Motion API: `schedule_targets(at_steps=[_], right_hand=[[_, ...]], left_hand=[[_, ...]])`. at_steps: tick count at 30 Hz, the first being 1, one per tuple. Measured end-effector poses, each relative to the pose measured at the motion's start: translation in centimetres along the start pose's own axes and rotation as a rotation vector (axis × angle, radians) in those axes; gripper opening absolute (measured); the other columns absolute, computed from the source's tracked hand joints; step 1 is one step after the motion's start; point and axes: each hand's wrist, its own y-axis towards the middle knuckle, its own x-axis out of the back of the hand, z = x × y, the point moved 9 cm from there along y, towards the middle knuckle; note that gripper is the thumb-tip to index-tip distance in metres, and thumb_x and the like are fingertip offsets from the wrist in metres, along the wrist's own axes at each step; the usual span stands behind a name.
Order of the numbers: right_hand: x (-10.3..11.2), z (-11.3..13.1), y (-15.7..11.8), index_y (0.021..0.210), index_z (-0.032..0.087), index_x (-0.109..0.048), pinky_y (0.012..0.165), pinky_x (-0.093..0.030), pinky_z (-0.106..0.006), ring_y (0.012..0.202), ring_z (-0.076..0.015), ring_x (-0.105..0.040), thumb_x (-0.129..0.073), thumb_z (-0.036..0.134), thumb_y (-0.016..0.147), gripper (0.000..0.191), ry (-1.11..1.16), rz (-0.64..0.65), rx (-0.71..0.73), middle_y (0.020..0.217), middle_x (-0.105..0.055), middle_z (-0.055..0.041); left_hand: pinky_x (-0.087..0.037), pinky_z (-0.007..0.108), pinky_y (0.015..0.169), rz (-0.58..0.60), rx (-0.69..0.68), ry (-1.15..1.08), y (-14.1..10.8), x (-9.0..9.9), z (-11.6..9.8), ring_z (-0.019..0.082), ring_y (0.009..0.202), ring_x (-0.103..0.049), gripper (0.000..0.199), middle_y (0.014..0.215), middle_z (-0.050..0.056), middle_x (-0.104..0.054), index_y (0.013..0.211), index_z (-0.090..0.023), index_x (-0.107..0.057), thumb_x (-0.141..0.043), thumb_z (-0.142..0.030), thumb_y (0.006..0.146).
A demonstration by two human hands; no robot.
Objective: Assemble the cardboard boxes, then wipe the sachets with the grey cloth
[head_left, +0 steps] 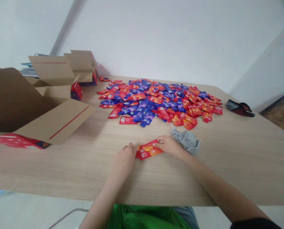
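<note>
A red and orange sachet (148, 150) lies nearly flat just at the table surface, held by both ends. My left hand (127, 155) pinches its left end, while my right hand (168, 145) grips the right end with the thumb on top. Whether more than one sachet is in the stack I cannot tell. Beyond my hands spreads a wide heap of red and purple sachets (153, 100). Right behind my right hand sits a crumpled grey cloth (186, 140).
Open cardboard boxes stand on the left, a large one (56, 122) nearest and a smaller one (84, 68) at the back. A dark object (239, 108), perhaps a tape dispenser, rests at the right. The wooden table's (84, 178) front edge runs close to my body.
</note>
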Motion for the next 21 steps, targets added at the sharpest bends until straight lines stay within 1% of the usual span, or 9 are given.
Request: schedule_targets(at_steps=[2, 4, 7, 9, 13, 15, 18, 20, 21], right_hand=[[1.3, 0.0, -0.4, 0.091, 0.02, -0.068, 0.056, -0.035, -0.026, 0.061, -0.0151, -0.055, -0.062, 0.04, 0.084, 0.022, -0.092, -0.076, 0.004, 0.066, -0.062, 0.0004], [3.9, 0.3, -1.3, 0.106, 0.021, -0.068, 0.066, -0.042, -0.03, 0.071, -0.0187, -0.059, -0.06, 0.043, 0.086, 0.031, -0.243, -0.253, 0.061, 0.076, -0.065, -0.0027], [7.9, 0.2, -3.3, 0.116, 0.02, -0.066, 0.089, -0.044, -0.042, 0.102, -0.0278, -0.059, -0.057, 0.046, 0.088, 0.039, -0.524, -0.523, 0.141, 0.109, -0.065, -0.012], [8.7, -1.6, -4.0, 0.126, 0.023, -0.062, 0.095, -0.04, -0.051, 0.116, -0.0342, -0.052, -0.058, 0.046, 0.087, 0.046, -0.678, -0.519, 0.127, 0.129, -0.057, -0.0148], [8.1, -6.5, -3.8, 0.131, 0.027, -0.06, 0.094, -0.042, -0.053, 0.118, -0.034, -0.051, -0.047, 0.036, 0.093, 0.041, -0.725, -0.311, 0.097, 0.136, -0.054, -0.0124], [8.5, -7.1, -3.6, 0.122, 0.023, -0.066, 0.096, -0.043, -0.05, 0.114, -0.0303, -0.054, -0.042, 0.028, 0.094, 0.038, -0.622, -0.333, 0.115, 0.128, -0.058, -0.0129], [9.7, -4.8, -3.4, 0.104, 0.021, -0.07, 0.095, -0.046, -0.046, 0.104, -0.0259, -0.059, -0.042, 0.023, 0.092, 0.031, -0.374, -0.504, 0.13, 0.108, -0.062, -0.0114], [9.5, -1.2, -3.7, 0.105, 0.021, -0.068, 0.096, -0.045, -0.046, 0.104, -0.0253, -0.058, -0.042, 0.025, 0.093, 0.028, -0.271, -0.656, 0.155, 0.105, -0.06, -0.0104], [8.5, 1.2, -3.7, 0.11, 0.021, -0.066, 0.098, -0.044, -0.046, 0.109, -0.0255, -0.056, -0.041, 0.027, 0.095, 0.03, -0.258, -0.686, 0.204, 0.11, -0.059, -0.0114]], left_hand=[[-0.046, 0.05, 0.091, -0.088, -0.103, 0.09, -1.0, 1.4, -0.4, 0.033, 0.106, -0.062, 0.031, 0.119, 0.02, -0.063, 0.116, -0.012, -0.057, -0.038, -0.026, 0.097], [-0.046, 0.049, 0.096, -0.164, -0.31, 0.13, -2.3, 2.2, -1.8, 0.03, 0.114, -0.057, 0.03, 0.126, 0.016, -0.06, 0.12, -0.016, -0.056, -0.037, -0.022, 0.097], [-0.045, 0.044, 0.103, -0.184, -0.595, 0.073, -4.6, 1.7, -3.7, 0.025, 0.124, -0.051, 0.034, 0.133, 0.012, -0.056, 0.127, -0.018, -0.051, -0.04, -0.017, 0.096], [-0.045, 0.042, 0.106, -0.184, -0.669, 0.064, -5.4, 0.8, -3.9, 0.024, 0.128, -0.048, 0.041, 0.137, 0.012, -0.053, 0.135, -0.016, -0.045, -0.043, -0.016, 0.094], [-0.042, 0.05, 0.109, -0.144, -0.626, 0.211, -5.2, -2.0, -2.4, 0.03, 0.133, -0.045, 0.046, 0.142, 0.014, -0.053, 0.139, -0.012, -0.046, -0.047, -0.019, 0.093], [-0.039, 0.054, 0.11, -0.137, -0.573, 0.287, -4.9, -3.2, -1.4, 0.032, 0.136, -0.042, 0.048, 0.146, 0.013, -0.052, 0.141, -0.011, -0.047, -0.046, -0.023, 0.094], [-0.035, 0.055, 0.113, -0.149, -0.505, 0.329, -4.7, -3.9, -0.9, 0.032, 0.139, -0.039, 0.05, 0.151, 0.009, -0.047, 0.144, -0.013, -0.044, -0.04, -0.032, 0.098], [-0.034, 0.055, 0.113, -0.157, -0.47, 0.341, -4.6, -4.1, -1.3, 0.031, 0.141, -0.037, 0.051, 0.153, 0.006, -0.044, 0.146, -0.016, -0.043, -0.037, -0.036, 0.099], [-0.033, 0.056, 0.113, -0.166, -0.455, 0.348, -4.5, -4.1, -1.7, 0.032, 0.141, -0.036, 0.052, 0.155, 0.005, -0.042, 0.147, -0.017, -0.043, -0.037, -0.037, 0.099]])
